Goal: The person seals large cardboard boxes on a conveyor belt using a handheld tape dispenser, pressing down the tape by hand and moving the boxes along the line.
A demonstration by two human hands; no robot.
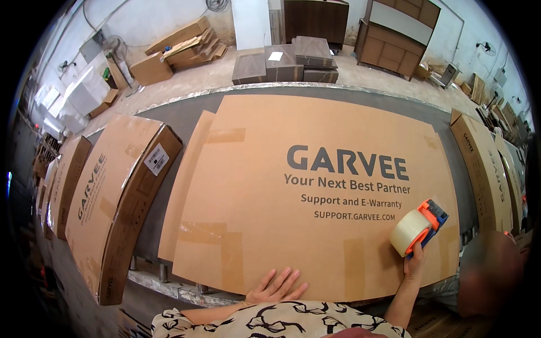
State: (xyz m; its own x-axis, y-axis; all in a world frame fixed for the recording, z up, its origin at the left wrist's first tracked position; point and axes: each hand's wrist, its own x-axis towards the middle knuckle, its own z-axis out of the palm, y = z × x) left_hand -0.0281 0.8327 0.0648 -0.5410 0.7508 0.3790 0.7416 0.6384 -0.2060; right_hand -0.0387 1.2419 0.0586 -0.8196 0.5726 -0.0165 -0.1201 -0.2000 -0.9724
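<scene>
A large flat brown cardboard box (265, 124) with dark printing lies in front of me, several strips of tape stuck on its top. My left hand (278, 286) rests flat on its near edge, fingers spread and holding nothing. In my right hand (415, 262) is a tape dispenser (433, 215), orange and blue, loaded with a wide roll of clear tape (410, 232). It is held over the box's right part, near the printing; whether it touches the cardboard I cannot tell.
The box lies on a grey conveyor (152, 225). Another taped carton (121, 169) with a white label stands left, more cartons (482, 163) right. A person's head (490, 270) is close at lower right. Stacked brown panels (282, 62) sit on the floor beyond.
</scene>
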